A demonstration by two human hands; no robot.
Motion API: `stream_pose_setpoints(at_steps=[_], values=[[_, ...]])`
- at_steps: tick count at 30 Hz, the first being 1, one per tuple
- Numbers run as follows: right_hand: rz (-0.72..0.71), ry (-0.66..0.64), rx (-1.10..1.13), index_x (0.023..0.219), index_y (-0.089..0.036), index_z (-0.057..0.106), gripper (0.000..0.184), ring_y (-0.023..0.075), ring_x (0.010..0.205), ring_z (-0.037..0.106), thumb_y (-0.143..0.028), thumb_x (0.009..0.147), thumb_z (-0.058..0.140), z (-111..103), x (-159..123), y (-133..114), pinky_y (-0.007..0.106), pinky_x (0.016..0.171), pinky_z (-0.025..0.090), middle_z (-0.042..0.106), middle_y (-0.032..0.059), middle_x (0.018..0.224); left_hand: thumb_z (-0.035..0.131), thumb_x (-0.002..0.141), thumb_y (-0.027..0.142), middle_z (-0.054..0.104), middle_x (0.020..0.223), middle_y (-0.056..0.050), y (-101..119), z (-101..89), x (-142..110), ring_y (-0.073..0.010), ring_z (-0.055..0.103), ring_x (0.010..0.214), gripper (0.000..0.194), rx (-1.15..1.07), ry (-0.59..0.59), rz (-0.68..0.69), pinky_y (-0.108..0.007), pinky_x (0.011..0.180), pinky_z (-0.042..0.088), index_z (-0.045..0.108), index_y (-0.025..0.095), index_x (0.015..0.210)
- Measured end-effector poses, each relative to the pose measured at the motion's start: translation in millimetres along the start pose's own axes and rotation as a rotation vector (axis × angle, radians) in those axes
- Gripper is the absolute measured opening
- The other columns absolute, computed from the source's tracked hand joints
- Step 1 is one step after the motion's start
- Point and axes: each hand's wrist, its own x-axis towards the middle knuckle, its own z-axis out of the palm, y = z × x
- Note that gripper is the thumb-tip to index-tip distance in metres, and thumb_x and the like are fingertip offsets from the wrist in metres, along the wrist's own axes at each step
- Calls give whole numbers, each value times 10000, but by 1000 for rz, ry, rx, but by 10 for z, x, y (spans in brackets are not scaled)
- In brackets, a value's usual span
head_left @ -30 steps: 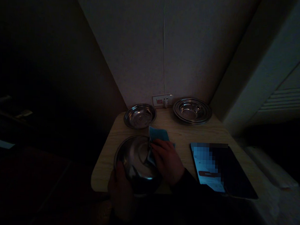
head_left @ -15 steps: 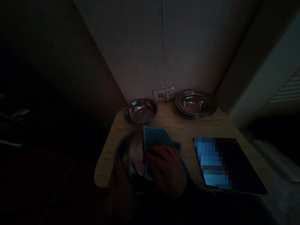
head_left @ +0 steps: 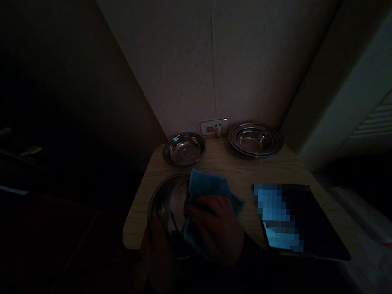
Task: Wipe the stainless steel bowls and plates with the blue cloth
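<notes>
A shiny metal bowl is tilted at the front of the small wooden table. My left hand grips its near left rim, thumb over the inside edge. In my right hand is a blue cloth, pinched and pressed against the bowl's right side. The cloth's upper part stands up above my fingers and one corner sticks out to the right. Dim light hides the bowl's near edge and part of my fingers.
Behind the bowl sits another metal bowl. A stack of metal bowls stands at the back right, near a wall socket with a plug. A dark tablet-like device with a blurred screen lies at the right.
My right hand and the cloth have shifted slightly along the bowl's right side, and the cloth's folds have changed. My left hand keeps its grip. The whole view has tipped a little.
</notes>
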Motion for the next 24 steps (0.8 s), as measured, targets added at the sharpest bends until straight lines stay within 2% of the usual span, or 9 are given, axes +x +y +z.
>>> stream_pose_setpoints(at_steps=[4, 9, 15, 19, 21, 24], values=[[31, 30, -17, 1038, -182, 649, 226, 209, 895, 523, -198, 871, 498, -2, 76, -11, 369, 747, 400, 629, 80, 963, 461, 782, 352, 684, 911, -115, 57, 22, -38, -287, 586, 1006, 312, -70, 5, -102, -390, 848, 459, 658, 165, 934], [-63, 52, 39, 1062, -185, 638, 241, 204, 880, 529, -200, 881, 478, -40, 115, -103, 368, 748, 420, 630, 76, 964, 422, 817, 394, 693, 923, -97, 136, 41, -111, -255, 608, 970, 358, -192, -29, -202, -356, 852, 459, 657, 179, 978], [-61, 66, 23, 1084, -174, 628, 259, 199, 866, 534, -179, 887, 460, -81, 146, -71, 356, 724, 452, 626, 88, 959, 452, 793, 464, 693, 952, -127, 238, -4, -140, -264, 636, 892, 429, -211, -66, -303, -366, 800, 477, 658, 143, 990], [-53, 113, 1, 1065, -158, 636, 248, 204, 864, 542, -175, 882, 470, -142, 143, -73, 363, 725, 462, 629, 97, 956, 461, 774, 487, 691, 988, -123, 220, 18, -179, -270, 625, 937, 454, -281, -72, -286, -359, 799, 479, 651, 143, 1000], [-84, 95, 2, 1076, -152, 630, 250, 196, 845, 547, -178, 886, 469, -185, 141, -81, 347, 702, 464, 633, 95, 943, 503, 737, 499, 701, 917, -139, 183, 40, -209, -285, 640, 873, 457, -261, -82, -311, -373, 750, 493, 667, 125, 943], [-154, 64, -15, 1068, -167, 634, 245, 194, 839, 551, -183, 885, 472, -246, 160, -69, 347, 702, 464, 633, 89, 941, 486, 755, 473, 696, 961, -120, 176, 50, -244, -271, 628, 931, 431, -310, -57, -281, -360, 784, 485, 655, 146, 979]])
